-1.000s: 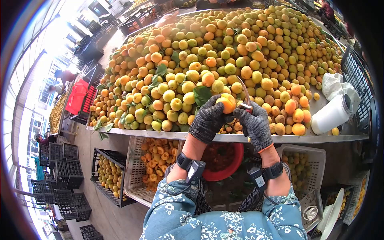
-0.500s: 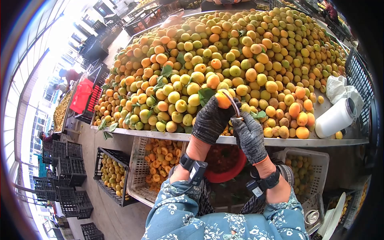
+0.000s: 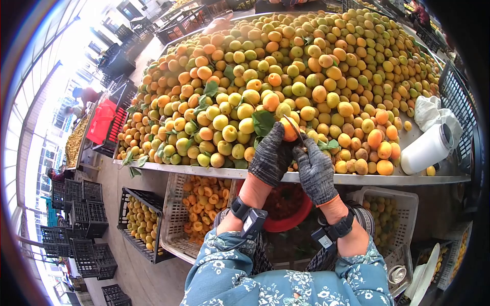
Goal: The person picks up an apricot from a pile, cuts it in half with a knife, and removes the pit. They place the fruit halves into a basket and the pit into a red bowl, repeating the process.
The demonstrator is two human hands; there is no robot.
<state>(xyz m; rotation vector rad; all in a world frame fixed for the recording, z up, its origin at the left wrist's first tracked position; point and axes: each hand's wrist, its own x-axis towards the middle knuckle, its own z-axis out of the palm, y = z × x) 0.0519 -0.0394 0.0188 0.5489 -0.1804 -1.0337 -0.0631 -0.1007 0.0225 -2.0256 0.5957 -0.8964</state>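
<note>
An orange-yellow apricot is gripped in my left hand, which wears a dark grey knit glove. My right hand, gloved the same way, is closed on a small curved knife. Its thin blade lies against the apricot, and the handle is mostly hidden by my fingers. Both hands are close together over the front edge of a metal table. Behind them rises a large heap of apricots, yellow, green and orange, with a few leaves.
Under the table edge stand a white crate of halved apricots, a red basin and another pale crate of apricots. A black crate of apricots sits to the left. A white bottle lies on the table at right.
The knife blade has moved from arching over the apricot to lying across its face. My right hand has shifted slightly, with its fingers nearer my left hand.
</note>
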